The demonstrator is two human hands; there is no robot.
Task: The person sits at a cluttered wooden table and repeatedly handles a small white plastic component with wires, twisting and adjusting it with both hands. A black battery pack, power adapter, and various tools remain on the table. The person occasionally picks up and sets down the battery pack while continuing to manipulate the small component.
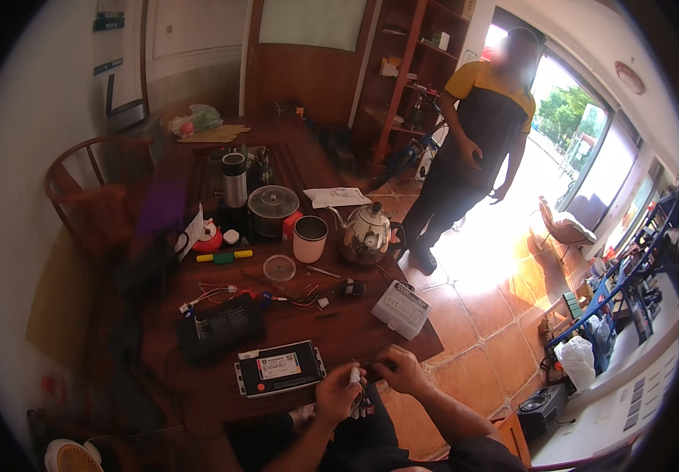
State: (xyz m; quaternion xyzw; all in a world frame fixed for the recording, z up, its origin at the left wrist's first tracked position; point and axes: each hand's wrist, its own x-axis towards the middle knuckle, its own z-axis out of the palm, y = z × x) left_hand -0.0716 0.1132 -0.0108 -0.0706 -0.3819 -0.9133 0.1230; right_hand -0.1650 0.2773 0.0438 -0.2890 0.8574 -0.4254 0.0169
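My left hand (337, 394) is closed on a white wire connector (355, 375), with a bundle of wires and small plugs (362, 407) hanging below it. Just to its right is my right hand (399, 370), its fingertips pinched together near the connector; whether something thin is between them cannot be told. A flat black electronic controller with a label (279, 367) lies on the wooden table at the left of my hands. Behind it rest a black box-shaped unit (221, 325) and loose wire harnesses (212, 293). A translucent plastic case (401, 309) lies near the table's right corner.
Farther back on the wooden table (310, 330) stand a metal kettle (365, 233), a pink cup (310, 239), a lidded pot (273, 206) and a steel tumbler (234, 180). A person (481, 130) stands beyond the table by the bright doorway. A small fan (73, 456) is at lower left.
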